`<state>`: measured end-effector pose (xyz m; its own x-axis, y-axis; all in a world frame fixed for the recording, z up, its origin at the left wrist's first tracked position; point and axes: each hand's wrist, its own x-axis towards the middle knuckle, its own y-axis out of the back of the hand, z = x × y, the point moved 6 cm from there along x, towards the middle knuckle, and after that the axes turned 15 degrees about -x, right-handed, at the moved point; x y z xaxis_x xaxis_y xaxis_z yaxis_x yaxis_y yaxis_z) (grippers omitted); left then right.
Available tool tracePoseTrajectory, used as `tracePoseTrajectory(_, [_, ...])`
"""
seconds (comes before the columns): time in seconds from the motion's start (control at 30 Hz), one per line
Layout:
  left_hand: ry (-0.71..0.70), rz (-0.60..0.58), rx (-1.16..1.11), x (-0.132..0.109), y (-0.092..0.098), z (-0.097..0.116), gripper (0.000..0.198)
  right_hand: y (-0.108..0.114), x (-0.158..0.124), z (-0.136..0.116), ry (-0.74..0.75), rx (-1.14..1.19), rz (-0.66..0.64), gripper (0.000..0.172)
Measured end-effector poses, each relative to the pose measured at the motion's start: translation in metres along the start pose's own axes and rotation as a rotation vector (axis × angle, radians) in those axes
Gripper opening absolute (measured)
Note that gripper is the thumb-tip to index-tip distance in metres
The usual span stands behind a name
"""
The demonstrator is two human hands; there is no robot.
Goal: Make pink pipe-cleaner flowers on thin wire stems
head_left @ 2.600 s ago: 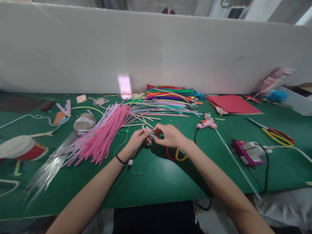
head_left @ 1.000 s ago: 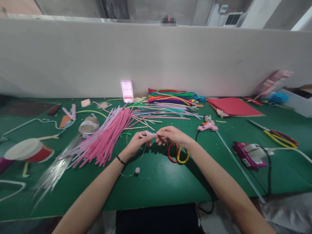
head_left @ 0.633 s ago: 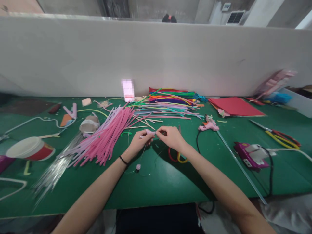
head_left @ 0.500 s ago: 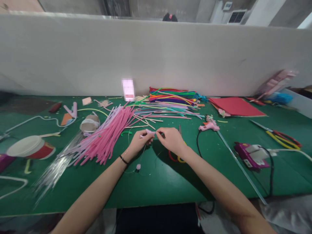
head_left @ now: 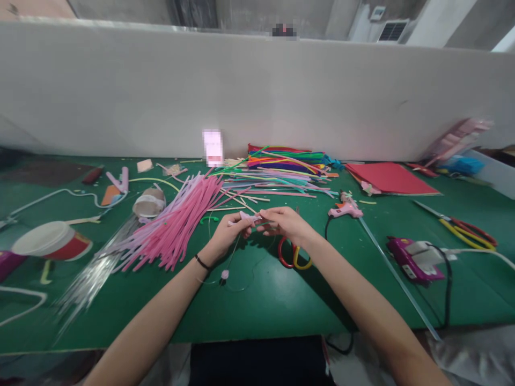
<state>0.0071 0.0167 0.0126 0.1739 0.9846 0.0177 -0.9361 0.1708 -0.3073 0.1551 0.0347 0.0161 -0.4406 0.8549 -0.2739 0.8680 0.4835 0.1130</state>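
My left hand [head_left: 226, 236] is closed, pinching a small lilac pipe cleaner piece [head_left: 244, 216] between thumb and fingers. At its right end, the thumb and index finger of my right hand [head_left: 284, 222] close on the same piece, with the other fingers curled beneath. A thin clear thread [head_left: 232, 254] runs down from the left hand to a small lilac piece with a dark underside [head_left: 224, 274]. Scissors with red and yellow handles [head_left: 286, 257] lie partly hidden under my right hand. Just left of my hands rests a bundle of pink and lilac pipe cleaners [head_left: 183, 222].
Multicoloured pipe cleaners [head_left: 285, 161] lie against the white partition [head_left: 257, 91]. To the right are a pink glue gun [head_left: 346, 209], a purple power strip [head_left: 414, 260], red sheets [head_left: 394, 178] and larger scissors [head_left: 462, 228]. A paper cup [head_left: 52, 241] lies at left.
My right hand's fingers have spread a little and shifted against the lilac piece, more of which shows. The red and yellow scissor handles are more exposed. The hanging piece has moved slightly left.
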Motion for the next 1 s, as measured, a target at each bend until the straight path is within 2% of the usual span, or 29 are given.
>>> tracePoseTrajectory(0.1, [-0.016, -0.019, 0.0, -0.002, -0.003, 0.002, 0.022, -0.003, 0.001, 0.007, -0.07, 0.116, -0.104, 0.022])
tracePoseTrajectory(0.17, [-0.021, -0.023, 0.017, -0.002, -0.004, 0.003, 0.023, -0.004, 0.001, 0.009, -0.086, 0.125, -0.112, 0.024])
tracePoseTrajectory(0.37, [-0.003, 0.002, 0.025, -0.002, -0.002, 0.002, 0.023, -0.002, 0.001, 0.004, -0.001, -0.011, 0.05, 0.028])
tracePoseTrajectory(0.67, [0.015, 0.008, -0.022, -0.001, -0.003, -0.001, 0.02, -0.003, -0.005, -0.016, 0.313, -0.444, 0.28, 0.031])
tracePoseTrajectory(0.77, [0.024, -0.006, -0.062, -0.001, -0.004, -0.001, 0.019, -0.004, -0.007, -0.02, 0.359, -0.489, 0.327, 0.032])
tracePoseTrajectory(0.83, [0.031, -0.015, -0.085, -0.002, -0.005, 0.0, 0.02, -0.003, -0.005, -0.018, 0.33, -0.425, 0.3, 0.035])
tracePoseTrajectory(1.0, [0.028, 0.017, -0.119, -0.002, -0.003, 0.002, 0.023, -0.003, 0.001, -0.008, 0.187, -0.164, 0.109, 0.039])
